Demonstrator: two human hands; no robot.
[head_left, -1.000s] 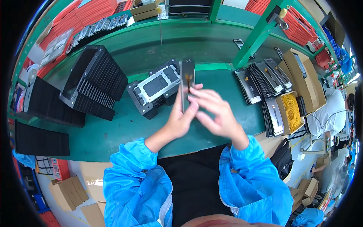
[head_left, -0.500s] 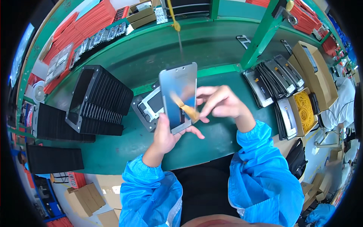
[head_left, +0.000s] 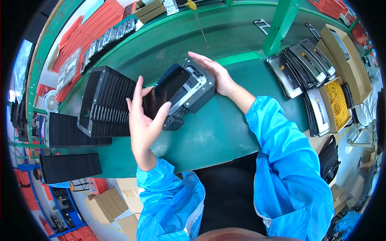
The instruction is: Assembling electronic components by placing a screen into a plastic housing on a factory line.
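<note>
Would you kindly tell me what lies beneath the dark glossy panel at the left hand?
Past the right edge of the dark glossy panel, part of a silver frame shows, set in a black fixture. Whatever lies directly under the panel is covered and cannot be seen.

On the workbench [head_left: 225,132], the fixture [head_left: 204,96] sits between the left hand [head_left: 140,116] and the right hand [head_left: 217,74], the screen panel [head_left: 167,86] over its left part. Racks [head_left: 114,96] stand left; stacked panels [head_left: 299,68] lie right, a post [head_left: 279,30] behind them, a cord bundle [head_left: 336,102] beside them.
</note>
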